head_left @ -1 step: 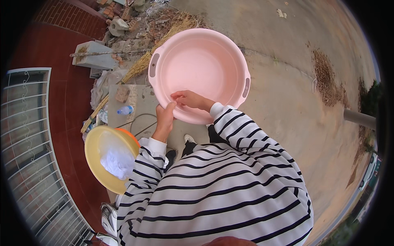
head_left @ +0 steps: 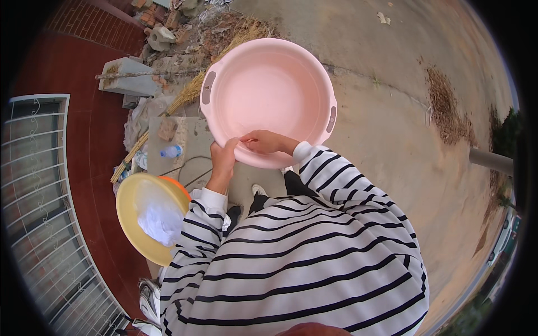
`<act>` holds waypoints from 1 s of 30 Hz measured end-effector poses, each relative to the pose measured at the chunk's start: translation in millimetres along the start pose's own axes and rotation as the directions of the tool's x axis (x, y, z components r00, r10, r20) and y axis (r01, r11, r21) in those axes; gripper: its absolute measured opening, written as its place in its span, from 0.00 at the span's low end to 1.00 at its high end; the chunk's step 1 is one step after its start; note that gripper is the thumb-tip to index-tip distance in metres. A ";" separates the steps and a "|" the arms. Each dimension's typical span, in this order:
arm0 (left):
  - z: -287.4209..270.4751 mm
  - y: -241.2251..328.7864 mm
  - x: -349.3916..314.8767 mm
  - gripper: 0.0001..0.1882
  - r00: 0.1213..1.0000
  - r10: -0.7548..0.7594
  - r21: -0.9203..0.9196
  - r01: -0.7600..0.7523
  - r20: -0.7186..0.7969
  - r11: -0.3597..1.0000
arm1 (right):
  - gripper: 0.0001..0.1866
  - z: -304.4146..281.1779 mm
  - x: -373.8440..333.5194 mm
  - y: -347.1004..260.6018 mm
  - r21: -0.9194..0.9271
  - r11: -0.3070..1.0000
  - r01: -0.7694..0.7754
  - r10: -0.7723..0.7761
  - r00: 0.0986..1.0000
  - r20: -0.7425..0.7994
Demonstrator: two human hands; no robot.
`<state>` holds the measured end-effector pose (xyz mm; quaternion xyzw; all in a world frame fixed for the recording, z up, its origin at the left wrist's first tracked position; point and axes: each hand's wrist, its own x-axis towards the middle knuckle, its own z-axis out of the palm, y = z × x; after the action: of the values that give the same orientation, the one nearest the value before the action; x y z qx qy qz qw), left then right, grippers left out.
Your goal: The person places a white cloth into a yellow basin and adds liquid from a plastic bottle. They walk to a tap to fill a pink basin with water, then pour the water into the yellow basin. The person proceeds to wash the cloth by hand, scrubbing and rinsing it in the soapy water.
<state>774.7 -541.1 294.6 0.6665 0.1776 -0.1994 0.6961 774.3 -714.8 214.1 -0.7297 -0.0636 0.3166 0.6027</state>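
— Nothing has shifted since the earlier frame: your hands are where they were, and so is the pink basin (head_left: 269,95).

— Where's the basin, exactly?

— In front of you, out over the concrete ground (head_left: 392,140), its near rim at your hands. Your left hand (head_left: 223,159) is clamped on that rim from the outside. Your right hand (head_left: 263,141) lies over the rim just beside it, fingers curled down on the edge; it looks like a grip too. The two hands are almost touching.

— What step would you say you're at?

— Judging by the hold, you're carrying or tipping the basin by one edge. Both hands sit on the same side, so the far side has no support. Any next move calls for a firm pinch and a slow, level swing, or the basin may twist out of your fingers.

— Anything in it?

— It looks empty; I see only smooth pink floor. The yellow basin (head_left: 130,208) by your left elbow holds a white crumpled thing (head_left: 159,218), cloth or plastic, I can't tell. An orange rim (head_left: 175,183) peeks out behind it. A small bottle (head_left: 171,151) lies on a slab (head_left: 193,140) nearby.
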 end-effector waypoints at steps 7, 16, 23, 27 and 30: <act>-6.8 30.4 73.7 0.22 0.975 0.222 0.430 -0.209 0.021 0.879 | 0.13 -65.7 -109.3 43.1 -0.321 0.942 -0.099 -0.200 0.603 -0.772; 161.3 121.0 87.8 0.30 0.732 0.411 0.599 -0.681 0.543 0.422 | 0.14 -90.7 -187.8 107.0 0.586 0.810 0.028 0.542 0.349 -0.765; 184.8 127.8 81.5 0.38 0.378 0.658 0.684 -0.669 0.651 -0.292 | 0.21 -80.2 -207.5 178.3 0.409 0.886 -0.221 0.461 0.305 -0.833; 127.9 121.9 99.9 0.38 0.479 0.737 0.785 -0.609 0.477 -0.111 | 0.29 -88.9 -194.0 148.7 0.473 0.872 -0.128 0.488 0.315 -0.814; 96.6 93.9 80.6 0.39 0.579 0.709 0.818 -0.575 0.403 0.004 | 0.43 -105.0 -168.8 157.5 0.463 0.882 -0.084 0.457 0.393 -0.798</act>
<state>890.3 -637.9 338.5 0.9391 -0.2422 0.1211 0.2116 651.8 -924.8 141.9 -0.6650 0.4420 -0.0142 0.6018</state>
